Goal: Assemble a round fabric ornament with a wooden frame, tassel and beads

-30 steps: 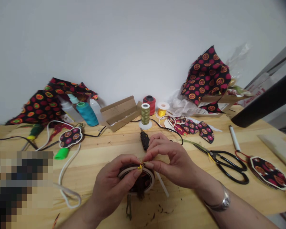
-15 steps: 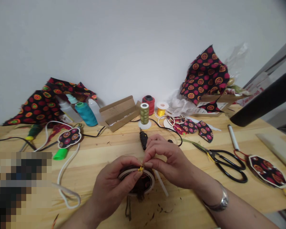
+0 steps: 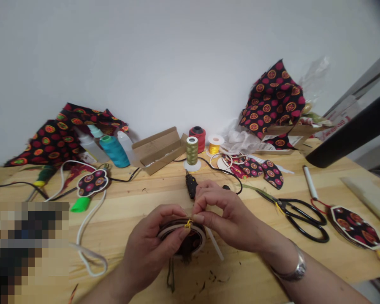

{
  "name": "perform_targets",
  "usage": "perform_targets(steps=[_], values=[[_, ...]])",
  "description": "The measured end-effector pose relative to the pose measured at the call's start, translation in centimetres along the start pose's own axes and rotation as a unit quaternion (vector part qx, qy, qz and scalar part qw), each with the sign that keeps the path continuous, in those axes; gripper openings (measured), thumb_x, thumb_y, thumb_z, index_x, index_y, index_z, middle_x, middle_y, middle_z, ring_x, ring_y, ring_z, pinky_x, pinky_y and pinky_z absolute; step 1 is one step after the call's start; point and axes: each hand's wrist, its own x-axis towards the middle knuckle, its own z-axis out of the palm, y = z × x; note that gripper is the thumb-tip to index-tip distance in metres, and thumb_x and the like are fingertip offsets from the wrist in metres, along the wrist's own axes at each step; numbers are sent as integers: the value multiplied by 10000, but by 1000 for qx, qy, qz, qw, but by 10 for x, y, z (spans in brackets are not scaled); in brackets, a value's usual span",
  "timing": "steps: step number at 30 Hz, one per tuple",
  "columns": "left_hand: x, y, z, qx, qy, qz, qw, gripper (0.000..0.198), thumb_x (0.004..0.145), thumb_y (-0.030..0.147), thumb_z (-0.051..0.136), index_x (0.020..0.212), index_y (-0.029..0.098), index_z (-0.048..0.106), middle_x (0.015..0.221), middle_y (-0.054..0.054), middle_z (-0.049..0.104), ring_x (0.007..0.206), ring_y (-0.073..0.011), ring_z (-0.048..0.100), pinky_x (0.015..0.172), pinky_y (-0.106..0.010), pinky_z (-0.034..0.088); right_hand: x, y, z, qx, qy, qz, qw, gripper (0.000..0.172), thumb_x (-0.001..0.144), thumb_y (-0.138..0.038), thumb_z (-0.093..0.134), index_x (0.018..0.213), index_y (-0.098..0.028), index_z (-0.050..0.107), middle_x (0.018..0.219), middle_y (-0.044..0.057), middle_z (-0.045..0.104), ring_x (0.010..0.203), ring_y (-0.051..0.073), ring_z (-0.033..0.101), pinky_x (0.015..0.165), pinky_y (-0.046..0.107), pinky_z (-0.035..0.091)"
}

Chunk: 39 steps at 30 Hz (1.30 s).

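My left hand [image 3: 148,247] grips a round, fabric-covered ornament [image 3: 195,241] with a pale rim and dark patterned middle, its thumb on the front near the top. A small yellow cord [image 3: 188,223] is looped or knotted at the ornament's upper edge, right by that thumb. Thumb and index finger of my right hand [image 3: 224,215] are pinched together at this cord. An olive cord loop [image 3: 170,276] hangs below the ornament. Just behind my right fingers lies a black glue gun [image 3: 190,185], partly covered by them. A white stick [image 3: 215,245] lies beside the ornament.
Black-handled scissors [image 3: 299,215] and an octagonal fabric ornament [image 3: 356,228] lie to the right. Behind stand a green thread spool [image 3: 192,152], a red spool [image 3: 200,139] and an open cardboard box [image 3: 160,152]. A white cord [image 3: 82,236] and flower-shaped ornament [image 3: 92,183] are left.
My right hand has shifted slightly right, and the yellow cord stands a little higher at the ornament's edge. My left hand keeps its grip, with the ornament tilted slightly differently.
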Motion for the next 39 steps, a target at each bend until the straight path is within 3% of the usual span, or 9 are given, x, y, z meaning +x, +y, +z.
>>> perform_targets(steps=[4,8,14,20,25,30,33,39], values=[[4,-3,-8,67,-47,49,995,172,756,103,665,852,241,704,697,48,732,585,-98,666,562,-141,526,0,-1,1,10,1,7,1000,159,841,-176,623,684,-171,594,729,3,522,803,165,504,748,313,420],[4,-1,-7,67,-52,41,996,170,756,105,658,842,240,715,698,46,738,591,-101,664,558,-147,521,-1,-1,0,4,3,1,1000,196,849,-199,616,660,-170,571,710,4,511,780,163,488,727,310,413],[1,8,5,8,26,-16,1000,87,710,151,681,736,222,723,627,45,712,538,-102,628,530,-161,500,0,1,1,-19,17,-1,1000,231,864,-229,591,644,-174,548,710,1,511,778,157,483,722,305,414],[4,9,4,-73,96,-113,986,98,644,221,760,711,199,692,601,43,692,524,-103,605,510,-162,496,2,8,3,-29,92,-6,995,201,881,-186,562,687,-172,611,670,3,541,756,158,504,724,315,430],[7,10,3,-117,111,-128,979,153,627,241,788,722,187,681,579,36,685,512,-100,590,497,-160,487,1,8,5,-18,128,-97,987,65,830,-147,645,843,-187,694,756,23,630,807,174,536,841,390,435],[7,10,4,-115,113,-119,980,145,630,237,787,714,182,682,574,38,677,506,-92,575,496,-157,478,2,8,7,-49,126,-102,986,68,821,-140,664,793,-190,700,709,28,634,811,188,521,770,366,473],[7,9,3,-115,95,-126,981,138,641,234,779,722,180,682,583,34,679,514,-94,577,499,-160,473,3,9,6,-128,134,-154,971,79,839,-129,646,821,-193,690,732,25,649,830,188,506,801,381,460],[8,3,-1,-169,42,-182,968,218,642,302,803,750,173,664,539,30,655,437,-83,549,425,-148,417,-6,10,0,-313,131,-259,904,152,873,-87,583,891,-213,666,815,21,677,950,206,458,857,390,433]])
